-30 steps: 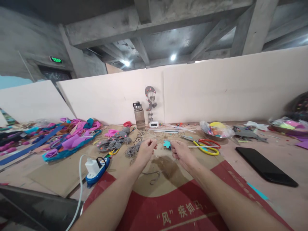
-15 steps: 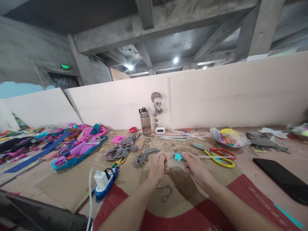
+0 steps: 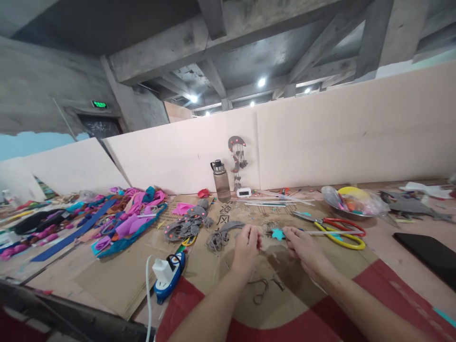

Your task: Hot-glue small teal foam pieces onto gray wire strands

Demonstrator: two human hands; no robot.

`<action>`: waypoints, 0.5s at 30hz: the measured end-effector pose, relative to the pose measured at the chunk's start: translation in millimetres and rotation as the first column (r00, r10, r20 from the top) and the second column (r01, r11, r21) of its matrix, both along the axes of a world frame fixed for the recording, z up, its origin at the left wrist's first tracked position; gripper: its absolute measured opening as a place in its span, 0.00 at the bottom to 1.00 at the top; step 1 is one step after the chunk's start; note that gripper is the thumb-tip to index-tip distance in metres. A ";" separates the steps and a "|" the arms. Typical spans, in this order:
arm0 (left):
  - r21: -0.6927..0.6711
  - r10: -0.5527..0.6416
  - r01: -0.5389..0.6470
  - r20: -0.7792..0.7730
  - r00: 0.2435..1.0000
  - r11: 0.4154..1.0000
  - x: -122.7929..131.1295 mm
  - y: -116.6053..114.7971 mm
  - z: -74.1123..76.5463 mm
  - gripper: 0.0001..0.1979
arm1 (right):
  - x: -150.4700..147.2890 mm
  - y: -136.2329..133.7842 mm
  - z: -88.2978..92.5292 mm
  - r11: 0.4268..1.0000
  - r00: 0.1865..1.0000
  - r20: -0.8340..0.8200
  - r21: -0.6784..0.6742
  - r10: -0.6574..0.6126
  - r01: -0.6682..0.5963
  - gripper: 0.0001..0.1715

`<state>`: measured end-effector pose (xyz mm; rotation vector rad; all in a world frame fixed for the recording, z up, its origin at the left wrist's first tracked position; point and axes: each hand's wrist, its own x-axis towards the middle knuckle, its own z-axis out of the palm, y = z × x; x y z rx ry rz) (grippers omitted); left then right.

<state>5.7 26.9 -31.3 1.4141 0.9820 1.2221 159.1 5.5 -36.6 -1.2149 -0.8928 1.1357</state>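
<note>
My right hand [image 3: 301, 248] is closed, its fingertips pinched at the edge of a small turquoise star-shaped piece [image 3: 278, 234]. Just left of it, my left hand [image 3: 246, 248] has its fingers curled together; whatever may be in them is hidden. Both hands hover above a cardboard sheet [image 3: 249, 311]. Below them lie a loop of grey cord [image 3: 261, 290] and a small dark grey scrap [image 3: 278, 284]. Beyond my left hand sits a tangle of grey cord [image 3: 217, 240]. A thin white stick [image 3: 320, 232] runs from behind my right hand toward scissors [image 3: 344, 241] with red and yellow handles.
A blue and white power strip [image 3: 171, 280] with a white plug stands at the left. Farther left is a heap of coloured felt [image 3: 130, 221]. A bottle [image 3: 222, 184], a small white clock [image 3: 244, 192] and a bowl [image 3: 351, 213] stand behind; a black phone [image 3: 425, 259] lies right.
The view has turned slightly left. My right hand and the turquoise star have shifted a little to the right together. A dark grey scrap now shows beside the cord loop.
</note>
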 end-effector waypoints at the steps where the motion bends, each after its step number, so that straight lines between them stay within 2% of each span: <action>1: -0.005 -0.012 0.012 0.025 1.000 1.000 0.4 -0.8 2.1 0.16 | 0.0 -0.3 0.4 1.000 1.000 0.001 0.001 0.001 -0.001 0.26; 8: 0.034 0.015 -0.018 0.088 0.996 0.999 -2.3 2.7 6.0 0.11 | -2.6 -2.5 2.5 1.000 0.998 0.058 -0.015 0.019 -0.019 0.24; 15: 0.079 0.021 -0.032 0.131 0.991 0.996 -6.1 4.1 11.0 0.06 | -6.8 -3.7 4.7 0.999 0.998 0.049 -0.029 0.034 -0.033 0.23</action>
